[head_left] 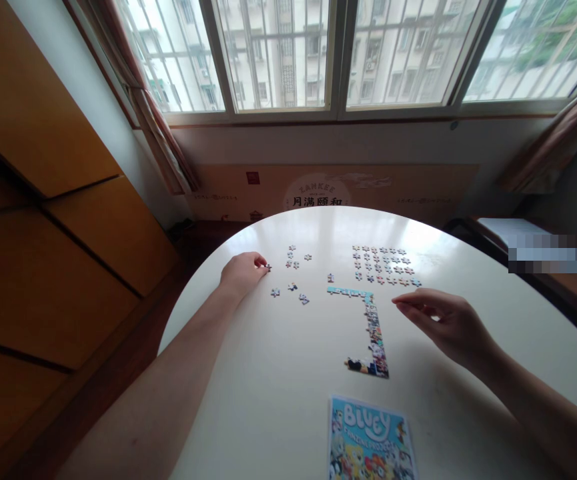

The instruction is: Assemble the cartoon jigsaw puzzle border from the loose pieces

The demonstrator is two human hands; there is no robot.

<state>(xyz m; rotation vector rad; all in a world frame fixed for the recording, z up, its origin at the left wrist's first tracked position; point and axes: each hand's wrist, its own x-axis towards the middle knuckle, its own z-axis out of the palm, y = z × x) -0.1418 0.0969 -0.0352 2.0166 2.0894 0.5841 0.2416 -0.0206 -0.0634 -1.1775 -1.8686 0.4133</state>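
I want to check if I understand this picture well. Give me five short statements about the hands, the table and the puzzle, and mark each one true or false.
1. The left hand touches a loose piece. True.
2. The right hand rests on the BLUEY picture. False: it is to the right of the joined strip, apart from that picture.
3. The joined strip makes a closed frame. False: its left side is open.
4. The BLUEY picture lies nearer to the person than the joined strip. True.
5. The table has a black top. False: it is white.
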